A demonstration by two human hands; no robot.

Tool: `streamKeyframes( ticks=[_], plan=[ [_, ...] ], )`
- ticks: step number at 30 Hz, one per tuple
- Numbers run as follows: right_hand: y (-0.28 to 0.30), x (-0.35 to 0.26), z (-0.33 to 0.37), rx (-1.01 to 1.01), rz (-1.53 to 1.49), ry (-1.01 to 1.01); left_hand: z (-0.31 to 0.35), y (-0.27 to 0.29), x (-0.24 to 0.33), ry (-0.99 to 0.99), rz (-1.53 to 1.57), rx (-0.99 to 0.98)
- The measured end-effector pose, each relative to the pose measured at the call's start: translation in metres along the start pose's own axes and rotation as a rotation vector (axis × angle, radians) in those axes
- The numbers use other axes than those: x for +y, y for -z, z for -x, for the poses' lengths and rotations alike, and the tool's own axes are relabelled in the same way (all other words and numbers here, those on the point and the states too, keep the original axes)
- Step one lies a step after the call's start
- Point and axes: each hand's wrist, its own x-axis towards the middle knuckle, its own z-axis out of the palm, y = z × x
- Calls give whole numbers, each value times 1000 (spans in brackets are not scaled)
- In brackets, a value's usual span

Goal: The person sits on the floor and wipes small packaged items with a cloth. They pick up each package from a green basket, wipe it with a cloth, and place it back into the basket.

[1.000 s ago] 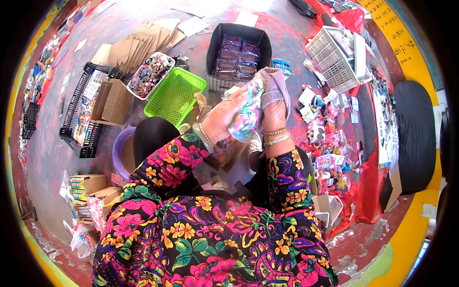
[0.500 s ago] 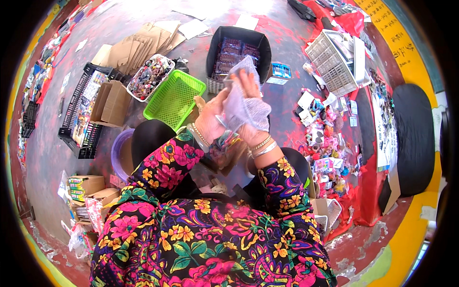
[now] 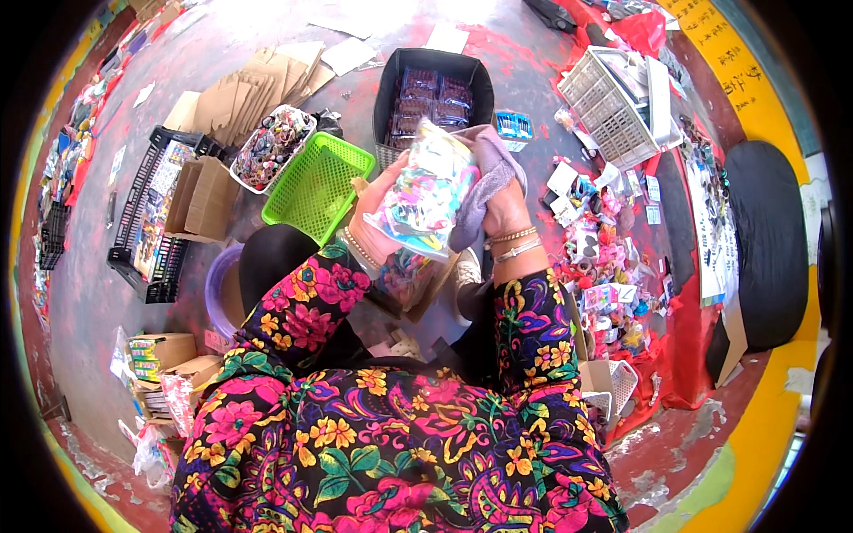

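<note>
My left hand (image 3: pixel 378 213) is closed on the left side of a clear plastic bag (image 3: pixel 425 191), held up in front of me. Small multicoloured pieces fill the bag; glare hides their exact kind. Bunched in my right hand (image 3: pixel 506 211) is a greyish-purple cloth (image 3: pixel 494 164), which lies against the bag's right side. That hand's fingers are mostly behind the cloth and the bag. Below my hands, between my knees, more colourful bagged pieces (image 3: pixel 406 269) sit in a cardboard box (image 3: pixel 433 295).
Beyond the bag stands a black-lined bin (image 3: pixel 384 102) with dark packets. A green basket (image 3: pixel 298 200), a white basket of small items (image 3: pixel 277 142) and an open carton (image 3: pixel 197 200) are on the left. To the right lie a grey crate (image 3: pixel 613 115) and piled trinkets (image 3: pixel 613 266).
The cloth, spread over my right palm before, is now bunched at the right. The bag's filled face has come into view in my left hand. The camera view has shifted slightly.
</note>
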Motion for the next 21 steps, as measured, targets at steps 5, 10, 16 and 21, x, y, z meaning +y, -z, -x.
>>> streamKeyframes(
  ticks=[5,10,16,21],
  plan=[
    [-12,6,13,-122,-539,-62,-8,-4,5,-208,-45,33],
    [-36,4,12,135,-210,-33,-2,-27,-11,-388,-700,281],
    [-52,-21,24,106,-57,16,-5,-31,-12,-269,-616,219],
    [-5,5,-3,84,1355,919,-4,-29,-15,-138,-549,125]
  ],
)
